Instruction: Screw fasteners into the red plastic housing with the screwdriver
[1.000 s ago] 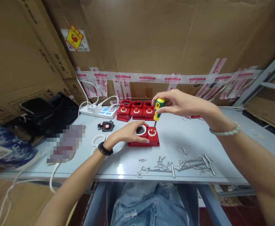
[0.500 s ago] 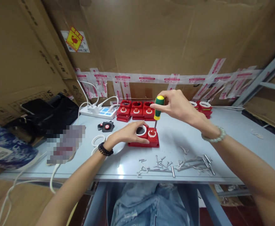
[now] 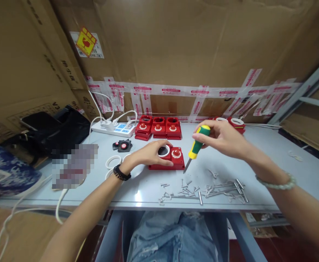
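A red box [image 3: 179, 163] with a white ring and a red knob on top lies flat on the table. My left hand [image 3: 151, 153] grips its left part, thumb along the near side and fingers over the far side. In my right hand [image 3: 216, 136] is a screwdriver [image 3: 197, 145] with a green and yellow handle. Its shaft slants down to the left, the tip just off the box's right front corner. Several loose screws [image 3: 186, 190] are scattered on the table nearer to me.
Several similar red boxes [image 3: 158, 128] stand at the back, with more behind my right hand. A white power strip [image 3: 115, 128], black round parts [image 3: 123, 145] and white rings [image 3: 113, 162] lie to the left. Metal T-shaped rods [image 3: 225, 189] lie near the front edge.
My right hand has drawn the screwdriver off the box's far right corner, moving right and toward me, and the screwdriver now tilts. My left hand stays on the box.
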Demonstrator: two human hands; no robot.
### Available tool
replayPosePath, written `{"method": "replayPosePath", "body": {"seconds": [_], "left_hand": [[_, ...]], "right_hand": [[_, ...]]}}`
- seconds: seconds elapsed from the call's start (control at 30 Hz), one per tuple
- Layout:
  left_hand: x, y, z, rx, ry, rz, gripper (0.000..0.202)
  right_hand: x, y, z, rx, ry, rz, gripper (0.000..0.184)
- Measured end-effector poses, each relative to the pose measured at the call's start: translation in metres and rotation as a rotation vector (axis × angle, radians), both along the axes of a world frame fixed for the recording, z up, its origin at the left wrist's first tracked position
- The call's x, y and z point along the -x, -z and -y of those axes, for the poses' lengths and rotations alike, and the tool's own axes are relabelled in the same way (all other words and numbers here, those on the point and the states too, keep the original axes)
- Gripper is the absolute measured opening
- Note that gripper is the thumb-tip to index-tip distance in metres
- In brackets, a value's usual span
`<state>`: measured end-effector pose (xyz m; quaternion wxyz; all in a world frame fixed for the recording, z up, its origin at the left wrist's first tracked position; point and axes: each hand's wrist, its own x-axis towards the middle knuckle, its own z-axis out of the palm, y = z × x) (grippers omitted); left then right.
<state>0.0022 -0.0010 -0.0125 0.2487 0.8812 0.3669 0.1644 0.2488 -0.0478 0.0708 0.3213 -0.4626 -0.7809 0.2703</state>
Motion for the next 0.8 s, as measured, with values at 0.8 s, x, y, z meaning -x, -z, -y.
{"method": "replayPosePath", "body": {"seconds": [0.8], "left_hand": [[0.000, 0.002, 0.000, -0.008, 0.001, 0.011, 0.063]], "right_hand": [[0.001, 0.006, -0.006, 0.034, -0.001, -0.103, 0.032]]}}
